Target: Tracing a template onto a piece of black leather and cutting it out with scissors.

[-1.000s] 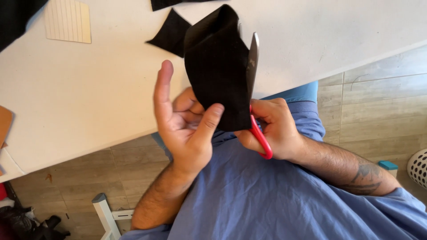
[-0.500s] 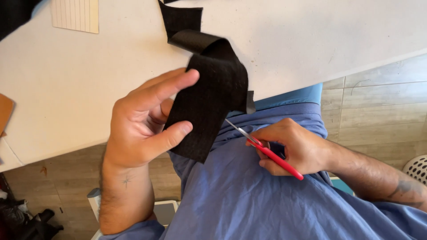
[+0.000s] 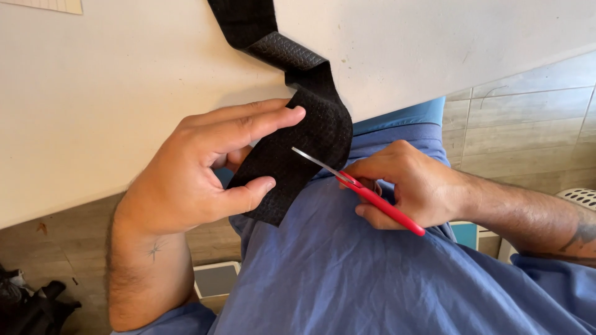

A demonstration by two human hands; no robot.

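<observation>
Now: left hand [image 3: 198, 177] pinching black fabric strip [image 3: 295, 146], shifted right; right hand [image 3: 410, 186] gripping red-handled scissors [image 3: 360, 189], blades advanced onto the fabric.

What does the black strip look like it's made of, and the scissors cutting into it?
Black strip: likely a soft woven or foam-backed fabric; it curls freely and shows a fine, matte, pitted weave. Red-handled scissors in the right hand: the blade looks like bright bare metal, the handles like smooth, glossy plastic. The left hand pinches the strip.
</observation>
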